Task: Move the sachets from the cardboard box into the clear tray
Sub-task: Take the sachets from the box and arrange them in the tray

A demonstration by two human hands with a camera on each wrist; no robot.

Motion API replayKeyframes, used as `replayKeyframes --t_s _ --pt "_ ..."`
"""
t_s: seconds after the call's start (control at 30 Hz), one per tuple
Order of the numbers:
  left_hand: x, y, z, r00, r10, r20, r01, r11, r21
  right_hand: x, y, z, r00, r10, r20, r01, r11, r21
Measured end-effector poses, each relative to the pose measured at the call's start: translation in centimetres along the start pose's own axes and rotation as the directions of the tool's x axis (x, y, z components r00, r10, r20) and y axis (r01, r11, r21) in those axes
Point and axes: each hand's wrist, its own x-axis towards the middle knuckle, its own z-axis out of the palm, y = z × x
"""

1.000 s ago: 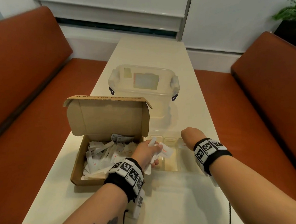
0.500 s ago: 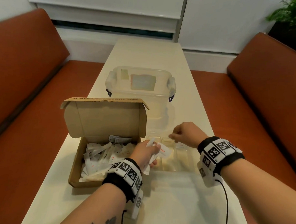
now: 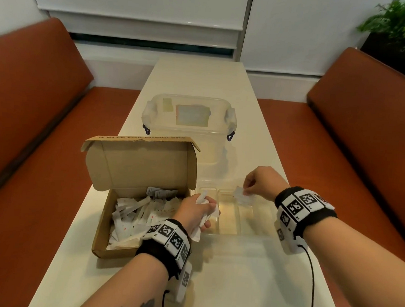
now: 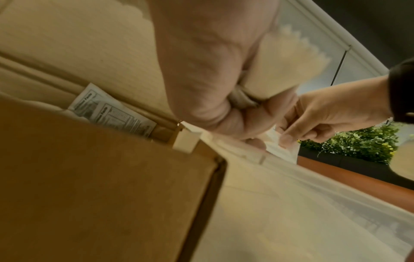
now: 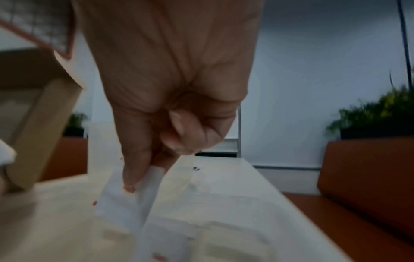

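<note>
An open cardboard box (image 3: 100,230) on the table's left holds several white sachets (image 3: 135,213). My left hand (image 3: 197,211) hovers at the box's right edge, next to the clear tray (image 3: 227,231), and grips a bunch of white sachets (image 4: 280,69). My right hand (image 3: 259,183) is above the tray's far side and pinches a single white sachet (image 3: 241,197) that hangs down over a compartment. In the right wrist view that sachet (image 5: 127,203) is held between thumb and fingers.
A clear lidded plastic tub (image 3: 189,123) stands behind the box and tray. The box's raised lid (image 3: 143,163) stands upright at its far side. Orange benches (image 3: 365,140) flank the narrow cream table (image 3: 235,287). A plant (image 3: 402,28) sits at the far right.
My right hand came left to my left hand, took one sachet from the bunch and lifted it over the tray. My left hand stayed put with its bunch.
</note>
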Motion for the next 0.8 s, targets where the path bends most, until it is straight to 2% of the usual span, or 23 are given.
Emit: replayKeyframes --t_s 0.1,0.4,0.8 --pt "0.0 0.0 0.1 1.000 0.004 0.003 -0.004 1.000 0.000 0.0 0.6 -0.2 0.999 0.029 -0.017 -0.031 0.989 -0.145" --pt "0.0 0.0 -0.1 1.000 -0.003 0.012 0.003 1.000 -0.014 0.7 -0.7 1.3 0.995 0.043 0.085 -0.002 0.902 -0.431" --pt "0.0 0.1 -0.2 0.999 -0.024 0.031 0.025 0.999 -0.028 1.1 -1.1 2.4 0.990 0.029 0.140 0.053 0.836 -0.546"
